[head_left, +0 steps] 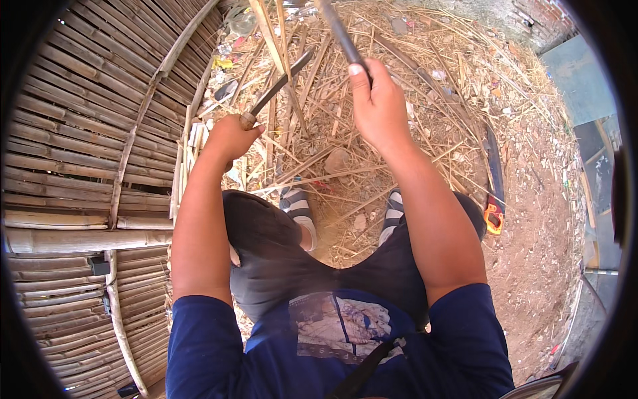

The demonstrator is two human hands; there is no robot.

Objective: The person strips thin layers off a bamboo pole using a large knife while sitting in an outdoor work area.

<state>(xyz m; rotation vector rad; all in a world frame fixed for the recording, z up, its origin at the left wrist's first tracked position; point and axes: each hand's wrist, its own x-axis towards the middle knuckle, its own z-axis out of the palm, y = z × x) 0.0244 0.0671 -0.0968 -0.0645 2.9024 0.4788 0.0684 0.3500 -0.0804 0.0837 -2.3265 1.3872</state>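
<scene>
1. The left hand [229, 136] is closed around the wooden handle of a dark knife [279, 83], fingers wrapped tight; its blade slants up and to the right.
2. The right hand [375, 100] is clenched, thumb uppermost, on a dark rod [339, 33] that runs up out of view. It may be a bar or a darkened cane; the top edge cuts it off.
3. A pale bamboo strip [266, 26] stands just beside the blade, between the two hands. Whether the edge touches it cannot be told from here.
4. The person sits with knees apart, striped sandals [299, 206] on the ground, which is covered in a litter of bamboo offcuts [425, 80].
5. A woven bamboo panel [80, 133] lies to the left; a handsaw [493, 183] with an orange handle lies well apart to the right.
6. Judged from this, the step in hand is splitting or trimming bamboo with the knife.
7. The next move likely calls for setting the blade squarely on the strip, keeping the right-hand grip steady and the legs clear of the edge.
</scene>
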